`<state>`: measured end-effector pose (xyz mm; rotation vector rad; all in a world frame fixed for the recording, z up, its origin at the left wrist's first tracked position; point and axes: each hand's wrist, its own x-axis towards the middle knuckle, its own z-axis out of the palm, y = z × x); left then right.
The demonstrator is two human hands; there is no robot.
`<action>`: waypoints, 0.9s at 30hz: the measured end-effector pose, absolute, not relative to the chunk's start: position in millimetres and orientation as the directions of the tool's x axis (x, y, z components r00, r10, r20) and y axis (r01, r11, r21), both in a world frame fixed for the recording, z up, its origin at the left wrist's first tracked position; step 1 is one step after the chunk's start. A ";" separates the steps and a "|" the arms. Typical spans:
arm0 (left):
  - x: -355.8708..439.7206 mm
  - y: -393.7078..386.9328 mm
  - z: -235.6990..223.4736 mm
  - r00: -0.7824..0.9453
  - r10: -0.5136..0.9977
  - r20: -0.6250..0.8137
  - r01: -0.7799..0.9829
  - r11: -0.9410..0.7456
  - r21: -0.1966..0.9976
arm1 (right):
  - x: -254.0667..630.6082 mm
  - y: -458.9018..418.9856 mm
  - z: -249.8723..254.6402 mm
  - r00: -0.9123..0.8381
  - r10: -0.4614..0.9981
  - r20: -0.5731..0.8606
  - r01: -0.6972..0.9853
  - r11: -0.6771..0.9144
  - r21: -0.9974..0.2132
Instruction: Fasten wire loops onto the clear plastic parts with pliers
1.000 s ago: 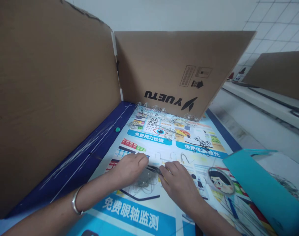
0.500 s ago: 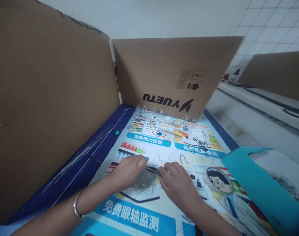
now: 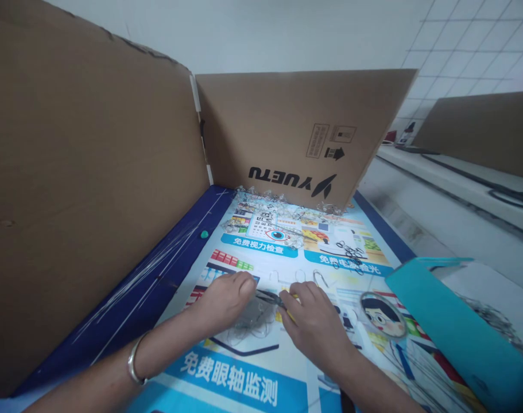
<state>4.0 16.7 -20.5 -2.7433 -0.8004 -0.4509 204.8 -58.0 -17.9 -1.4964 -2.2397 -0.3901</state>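
Note:
My right hand (image 3: 306,315) is closed around a pair of pliers (image 3: 270,297), whose dark jaws point left toward my other hand. A bit of yellow handle shows at the fingers. My left hand (image 3: 229,295) is closed in a pinch beside the jaw tips; what it holds is hidden behind the fingers. Under and between the hands lies a loose tangle of thin wire (image 3: 255,324) on the printed sheet (image 3: 231,376). Just beyond them are bent wire hooks (image 3: 320,279).
Cardboard panels (image 3: 287,109) stand at the back and left. Straight wires (image 3: 140,287) lie along the blue left edge. Dark rings (image 3: 351,255) and clear wire pieces (image 3: 261,201) lie farther back. A teal box (image 3: 450,321) with wire pieces stands right, near a round clear lid (image 3: 382,315).
The camera view has shifted slightly. Both hands keep nearly the same place, and the plier jaws look a little more parted than before.

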 end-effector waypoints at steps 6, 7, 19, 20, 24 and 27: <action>4.0 16.3 -20.6 0.798 0.475 0.371 0.554 -0.820 -0.141 | 205.4 -56.8 -19.6 -0.361 0.783 0.507 0.916 0.401 0.033; 4.0 16.2 -20.6 0.800 0.472 0.370 0.551 -0.822 -0.142 | 205.5 -56.6 -19.6 -0.364 0.778 0.511 0.914 0.404 0.037; 2.7 14.6 -18.3 0.801 0.459 0.385 0.545 -0.824 -0.153 | 204.7 -57.9 -16.6 -0.415 0.756 0.506 0.902 0.415 0.119; 2.8 14.5 -18.4 0.797 0.460 0.392 0.547 -0.825 -0.142 | 204.5 -58.0 -16.3 -0.413 0.755 0.509 0.903 0.412 0.121; 4.7 14.6 -19.5 0.762 0.462 0.454 0.522 -0.853 -0.009 | 204.4 -58.6 -14.9 -0.408 0.759 0.508 0.906 0.405 0.122; 6.7 14.6 -18.9 0.710 0.502 0.493 0.499 -0.854 0.151 | 204.4 -58.6 -14.6 -0.401 0.764 0.505 0.909 0.399 0.119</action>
